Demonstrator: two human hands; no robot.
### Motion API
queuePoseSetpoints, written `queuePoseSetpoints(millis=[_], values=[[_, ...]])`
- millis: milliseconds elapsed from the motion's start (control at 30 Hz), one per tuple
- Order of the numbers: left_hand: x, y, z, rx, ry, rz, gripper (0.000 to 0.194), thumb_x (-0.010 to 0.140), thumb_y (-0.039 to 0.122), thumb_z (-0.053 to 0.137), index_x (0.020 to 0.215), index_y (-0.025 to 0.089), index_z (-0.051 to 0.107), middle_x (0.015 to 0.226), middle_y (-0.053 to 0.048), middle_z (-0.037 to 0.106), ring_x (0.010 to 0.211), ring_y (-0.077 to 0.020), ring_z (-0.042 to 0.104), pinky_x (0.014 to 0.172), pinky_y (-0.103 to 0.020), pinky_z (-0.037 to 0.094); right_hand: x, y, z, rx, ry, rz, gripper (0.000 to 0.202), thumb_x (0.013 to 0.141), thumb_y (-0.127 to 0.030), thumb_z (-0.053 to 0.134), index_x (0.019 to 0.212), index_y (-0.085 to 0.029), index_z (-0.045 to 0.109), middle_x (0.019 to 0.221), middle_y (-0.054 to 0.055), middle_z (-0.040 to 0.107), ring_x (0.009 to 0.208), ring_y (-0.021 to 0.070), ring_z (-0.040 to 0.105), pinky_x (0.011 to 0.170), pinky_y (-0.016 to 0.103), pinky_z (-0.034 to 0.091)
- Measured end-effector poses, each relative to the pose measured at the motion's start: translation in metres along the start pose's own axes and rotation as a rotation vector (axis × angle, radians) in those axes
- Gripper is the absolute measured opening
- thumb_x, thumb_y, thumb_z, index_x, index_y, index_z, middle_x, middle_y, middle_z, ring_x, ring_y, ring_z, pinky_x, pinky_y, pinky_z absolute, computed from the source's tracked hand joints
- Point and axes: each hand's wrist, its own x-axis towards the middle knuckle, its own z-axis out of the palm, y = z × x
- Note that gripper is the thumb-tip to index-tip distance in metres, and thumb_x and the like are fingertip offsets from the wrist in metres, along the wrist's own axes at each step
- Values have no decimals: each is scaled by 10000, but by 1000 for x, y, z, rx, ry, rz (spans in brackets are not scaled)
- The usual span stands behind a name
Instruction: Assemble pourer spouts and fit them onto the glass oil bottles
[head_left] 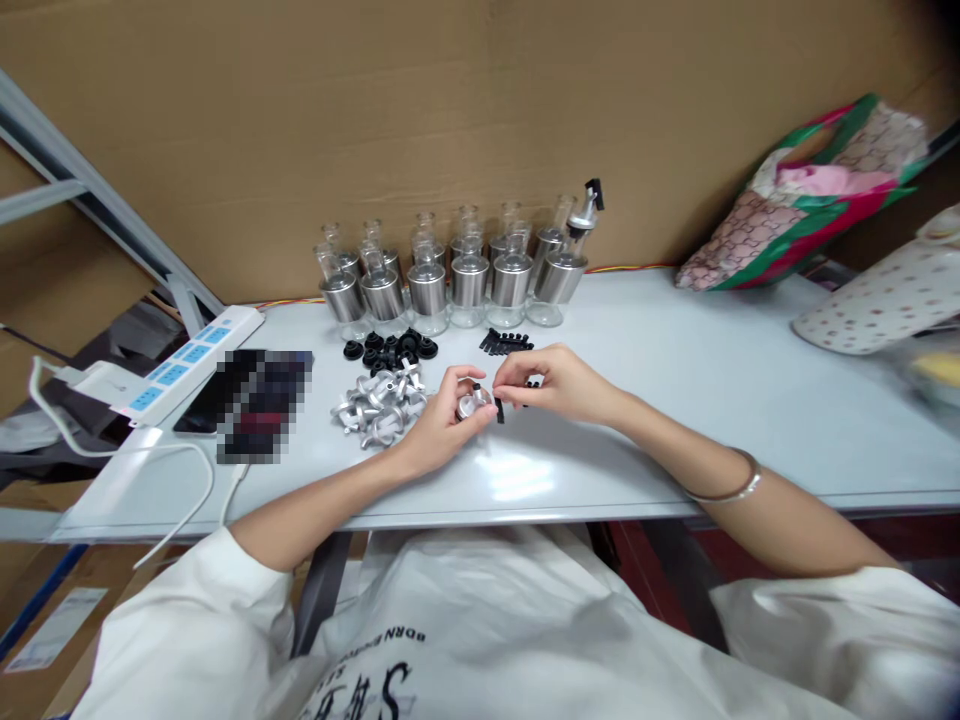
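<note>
My left hand [439, 430] is closed round a silver pourer top [470, 404], its fingers and thumb curled about the sides. Close against it, my right hand [559, 385] has thumb and fingers pinched together on a small black lever cap [500, 410]. Whether the cap touches the pourer top, I cannot tell. A heap of loose silver pourer tops [382, 408] lies left of my left hand. Behind that are several black rubber stoppers [394, 350]. Beyond my right hand, more black lever caps [508, 342] lie in a row, and a few are partly hidden behind its fingers.
Glass bottles with steel sleeves [469, 280] stand in two rows at the back; the rightmost front one carries a pourer [583, 215]. A power strip [195, 360], a phone [217, 390] and a white cable [206, 490] are left. A patterned bag [780, 220] and spotted container [877, 295] stand right.
</note>
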Motion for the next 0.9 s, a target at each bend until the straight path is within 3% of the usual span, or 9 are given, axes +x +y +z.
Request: queuePoseSetpoints(millis=[200,567,700,900], values=[[0,-1,0,2,12,-2,370,843,325,580,1141,233,382,952,-5,485,692,-80,489,588,-199,396,0,1,2,-112,77,-53,148,804,-266,574,721,-149,611,525,-41,504,495,76,431,501,199,357],[3,6,0,-208,100,-48,354,776,274,599,1057,229,390,858,47,472,574,-55,526,561,-211,407,1,7,-4,-50,43,-160,183,816,-274,624,957,-167,672,749,30,658,647,125,579,653,254,478],[4,7,0,-256,95,-59,366,755,268,611,1044,232,389,840,56,476,557,-51,516,564,-215,414,2,8,-5,-60,80,-203,147,838,-285,606,898,-196,707,869,60,677,754,151,613,705,282,486],[1,3,0,-207,53,-72,408,821,293,585,1140,256,334,853,46,492,558,-45,449,538,-198,358,0,8,-4,59,12,-37,196,782,-330,667,889,-170,700,821,54,716,712,157,645,684,278,505]])
